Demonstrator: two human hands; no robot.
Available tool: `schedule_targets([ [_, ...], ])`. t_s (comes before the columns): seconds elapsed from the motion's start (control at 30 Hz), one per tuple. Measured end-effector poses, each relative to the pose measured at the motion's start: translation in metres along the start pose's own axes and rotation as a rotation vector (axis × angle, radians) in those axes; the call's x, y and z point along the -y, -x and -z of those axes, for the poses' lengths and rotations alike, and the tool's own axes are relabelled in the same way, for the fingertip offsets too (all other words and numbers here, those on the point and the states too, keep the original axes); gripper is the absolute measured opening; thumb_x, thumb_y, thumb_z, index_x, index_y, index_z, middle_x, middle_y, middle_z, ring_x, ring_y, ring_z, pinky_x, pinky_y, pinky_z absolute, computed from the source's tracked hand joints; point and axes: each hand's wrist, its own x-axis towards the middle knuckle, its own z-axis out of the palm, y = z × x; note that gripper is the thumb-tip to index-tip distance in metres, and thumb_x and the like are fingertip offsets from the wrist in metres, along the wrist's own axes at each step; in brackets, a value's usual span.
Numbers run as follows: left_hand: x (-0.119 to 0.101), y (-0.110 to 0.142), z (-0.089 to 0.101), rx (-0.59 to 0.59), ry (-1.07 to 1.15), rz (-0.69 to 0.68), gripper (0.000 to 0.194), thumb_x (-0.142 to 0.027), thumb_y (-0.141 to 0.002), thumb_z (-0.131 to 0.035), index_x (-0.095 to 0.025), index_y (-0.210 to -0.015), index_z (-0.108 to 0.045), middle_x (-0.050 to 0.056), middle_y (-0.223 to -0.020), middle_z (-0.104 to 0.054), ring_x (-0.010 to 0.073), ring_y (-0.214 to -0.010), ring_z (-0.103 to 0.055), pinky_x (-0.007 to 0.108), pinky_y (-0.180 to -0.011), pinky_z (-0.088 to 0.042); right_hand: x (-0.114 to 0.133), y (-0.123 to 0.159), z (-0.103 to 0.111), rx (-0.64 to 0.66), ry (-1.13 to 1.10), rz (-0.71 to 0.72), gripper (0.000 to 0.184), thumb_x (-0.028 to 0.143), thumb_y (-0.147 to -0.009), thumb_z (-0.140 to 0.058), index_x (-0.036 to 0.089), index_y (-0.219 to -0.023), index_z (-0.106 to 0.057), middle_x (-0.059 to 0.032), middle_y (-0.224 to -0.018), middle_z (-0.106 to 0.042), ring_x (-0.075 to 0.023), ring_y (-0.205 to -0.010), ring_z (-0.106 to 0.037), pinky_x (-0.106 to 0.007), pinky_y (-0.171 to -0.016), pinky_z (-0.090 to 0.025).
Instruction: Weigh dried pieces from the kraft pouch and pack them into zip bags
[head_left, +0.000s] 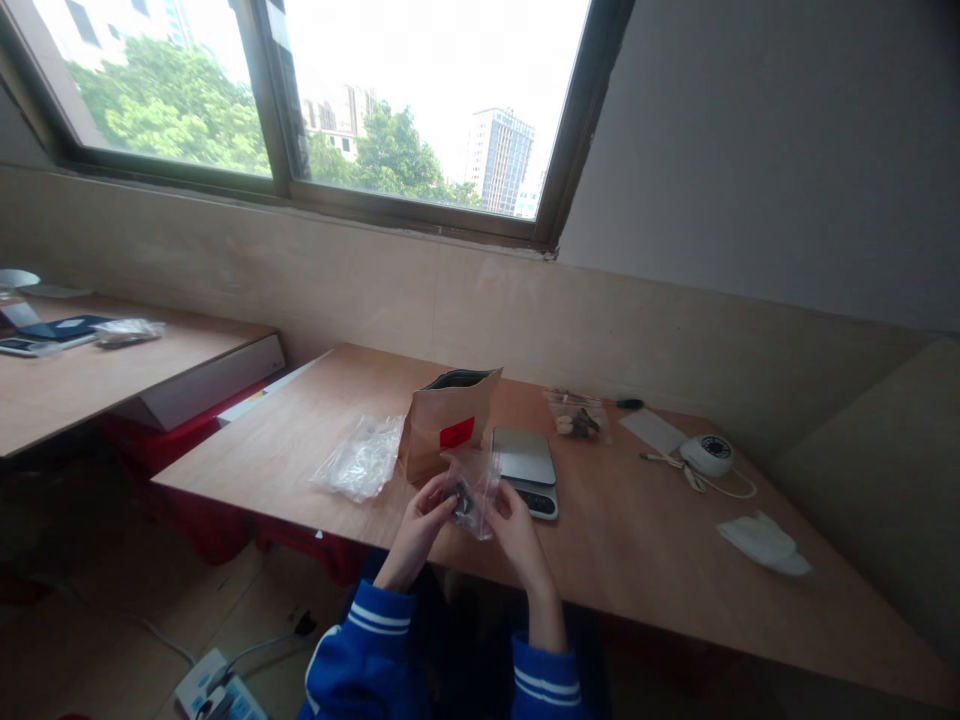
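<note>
A small clear plastic bag [475,508] with dark pieces inside hangs between my hands, just over the table's front edge. My left hand [426,518] pinches its left side, close to the dark contents. The right side of the bag is gripped by the fingers of my right hand [513,522]. Right behind it stands a brown paper pouch [435,415], upright with its top open and a red label on the front. A kitchen scale [523,457] with a bare silver plate sits to the right of the pouch.
A pile of clear plastic bags [364,458] lies left of the pouch. Farther right are a zip bag of light and dark pieces [577,418], a green-handled tool [629,404], a white dome camera with cable [706,455] and a crumpled white cloth or paper [763,542].
</note>
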Motion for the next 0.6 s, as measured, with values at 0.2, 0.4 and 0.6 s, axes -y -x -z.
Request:
schedule_targets([
  [0.2,-0.004,-0.001,-0.007,-0.086,-0.27,-0.18,0.029,-0.024,-0.066,-0.077,-0.019,-0.095,-0.073,0.007,-0.103,-0.072,0.027,-0.101,-0.062,0.037,-0.096,-0.043,-0.007,0.005,-0.01,0.047,-0.044,-0.019,0.041,0.041,-0.072,-0.072,0.019,-0.106,-0.063,-0.0082,-0.105,-0.071,-0.0246,-0.096,-0.067,-0.038,-0.083,-0.054],
  [0.4,-0.012,0.004,-0.011,-0.082,-0.214,-0.15,0.037,-0.028,-0.069,-0.076,-0.019,-0.104,-0.071,0.01,-0.111,-0.07,0.0277,-0.109,-0.06,0.036,-0.096,-0.044,-0.004,0.006,-0.013,-0.01,-0.069,-0.001,0.044,0.044,-0.073,-0.07,0.02,-0.109,-0.064,-0.0082,-0.113,-0.069,-0.0263,-0.106,-0.064,-0.044,-0.094,-0.049],
  [0.6,-0.009,0.005,-0.005,0.023,-0.121,-0.041,0.041,-0.034,-0.077,-0.07,-0.019,-0.115,-0.066,0.012,-0.119,-0.066,0.0267,-0.109,-0.06,0.033,-0.089,-0.049,-0.001,0.006,-0.008,-0.022,-0.09,-0.002,0.043,0.042,-0.072,-0.072,0.019,-0.108,-0.065,-0.0087,-0.113,-0.069,-0.0273,-0.106,-0.064,-0.044,-0.094,-0.049],
])
